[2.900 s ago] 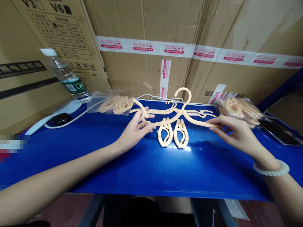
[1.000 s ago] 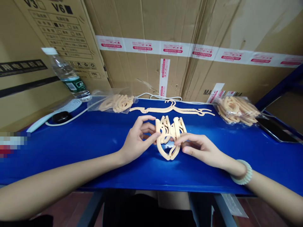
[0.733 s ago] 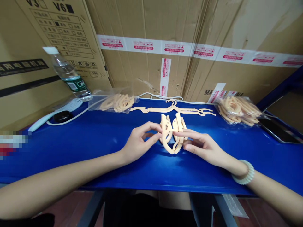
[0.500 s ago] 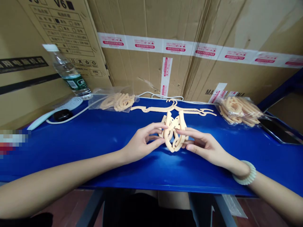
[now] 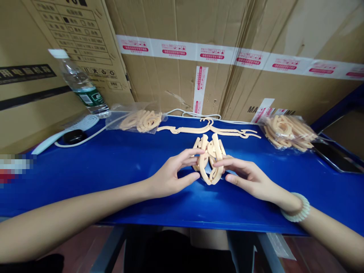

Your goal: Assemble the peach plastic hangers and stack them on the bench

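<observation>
A peach-coloured folding clothes hanger (image 5: 217,155), its arms folded inward, stands near the middle of the blue table. My left hand (image 5: 176,170) holds its left side, fingertips over the folded arm and thumb low beside it. On the other side my right hand (image 5: 247,176) has its fingers on the right arm, the thumb apart below. My fingers partly hide the folded pieces behind. Beyond my hands, unfolded peach hangers (image 5: 193,130) lie close together with their hooks pointing away from me.
Bagged folded hangers lie at the back left (image 5: 149,120) and back right (image 5: 284,131). A dark phone (image 5: 337,157) is by the right bag. At left are a water bottle (image 5: 88,94), a light-blue brush (image 5: 51,142) and a black mouse-like object (image 5: 74,137). Cardboard boxes (image 5: 170,87) stand behind.
The folded hanger's two front arms have shifted slightly and sit a little more upright. My fingers have loosened slightly around it, the left thumb a little lower. The camera view has moved slightly.
</observation>
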A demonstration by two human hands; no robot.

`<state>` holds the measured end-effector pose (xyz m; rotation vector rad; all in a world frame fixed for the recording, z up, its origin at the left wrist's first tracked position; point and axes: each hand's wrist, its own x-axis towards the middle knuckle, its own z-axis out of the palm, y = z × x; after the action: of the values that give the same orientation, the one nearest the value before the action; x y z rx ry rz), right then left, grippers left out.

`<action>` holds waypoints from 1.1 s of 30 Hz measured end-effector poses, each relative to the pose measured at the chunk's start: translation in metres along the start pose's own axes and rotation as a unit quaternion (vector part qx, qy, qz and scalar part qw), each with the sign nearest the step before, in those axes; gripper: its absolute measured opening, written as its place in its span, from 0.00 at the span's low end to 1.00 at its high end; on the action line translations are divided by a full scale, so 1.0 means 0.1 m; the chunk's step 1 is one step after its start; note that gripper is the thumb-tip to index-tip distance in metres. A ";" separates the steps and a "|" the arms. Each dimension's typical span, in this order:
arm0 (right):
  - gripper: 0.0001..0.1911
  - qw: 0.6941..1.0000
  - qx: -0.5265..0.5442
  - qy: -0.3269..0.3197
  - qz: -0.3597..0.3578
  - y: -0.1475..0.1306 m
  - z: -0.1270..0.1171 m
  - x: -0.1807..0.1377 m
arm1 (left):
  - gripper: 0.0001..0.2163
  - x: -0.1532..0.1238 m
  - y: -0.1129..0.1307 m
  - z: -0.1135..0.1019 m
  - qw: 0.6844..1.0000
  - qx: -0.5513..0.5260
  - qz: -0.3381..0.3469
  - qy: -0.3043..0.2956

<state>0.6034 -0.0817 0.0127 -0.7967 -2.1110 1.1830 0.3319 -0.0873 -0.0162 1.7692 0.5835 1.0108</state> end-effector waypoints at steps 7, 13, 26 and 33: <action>0.18 0.999 0.014 -0.020 0.024 -0.02 -0.01 -0.01 | 0.31 -0.03 0.00 -0.03 0.990 0.126 0.045 -0.046; 0.25 0.993 -0.003 0.094 0.078 -0.01 -0.28 -0.02 | 0.33 -0.04 0.01 -0.09 0.990 0.131 0.044 -0.025; 0.38 0.944 -0.322 -0.018 0.068 0.18 -0.67 -0.08 | 0.29 -0.08 0.03 -0.07 0.888 0.418 0.041 -0.186; 0.40 0.920 -0.389 -0.015 0.036 0.22 -0.52 -0.05 | 0.32 -0.08 0.04 -0.04 0.874 0.436 0.040 -0.209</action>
<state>0.6487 -0.0486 0.0153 -1.1986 -2.6083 0.3366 0.3235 -0.0930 -0.0150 2.7299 0.7488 0.3637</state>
